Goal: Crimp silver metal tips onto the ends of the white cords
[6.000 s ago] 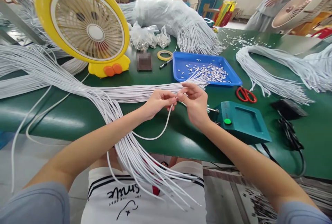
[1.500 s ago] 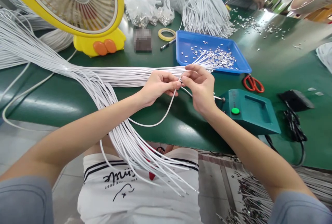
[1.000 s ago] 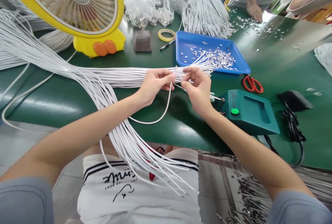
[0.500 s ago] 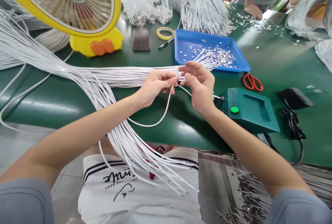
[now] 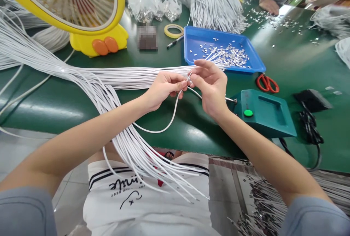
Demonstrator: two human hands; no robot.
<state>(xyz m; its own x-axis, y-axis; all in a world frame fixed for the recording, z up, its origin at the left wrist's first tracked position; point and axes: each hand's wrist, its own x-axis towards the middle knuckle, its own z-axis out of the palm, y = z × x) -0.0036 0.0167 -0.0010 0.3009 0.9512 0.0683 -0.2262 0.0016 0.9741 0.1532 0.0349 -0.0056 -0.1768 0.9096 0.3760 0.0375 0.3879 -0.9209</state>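
Observation:
Between thumb and fingers my left hand (image 5: 166,88) pinches a white cable (image 5: 175,114) close to its end, and the cable loops down below. My right hand (image 5: 210,86) meets it there, thumb and index finger closed at the cable's tip with the other fingers raised. Whether a small metal piece is in that pinch is too small to tell. Behind both hands a bundle of white cables (image 5: 123,77) runs across the table, its ends reaching into a blue tray (image 5: 188,46) of small metal pieces. More cables (image 5: 142,159) hang over the table edge onto my lap.
A green device (image 5: 268,112) with a green button stands right of my right hand, near red-handled scissors (image 5: 267,83). At the back are a yellow fan (image 5: 109,35), a tape roll (image 5: 174,31), a pen (image 5: 175,42) and bagged metal parts (image 5: 172,10). Another person's hand (image 5: 269,6) rests far right.
My right thumb and index finger have closed in on the cable's tip, which now leans to the right. My left hand keeps its pinch. The view has shifted slightly.

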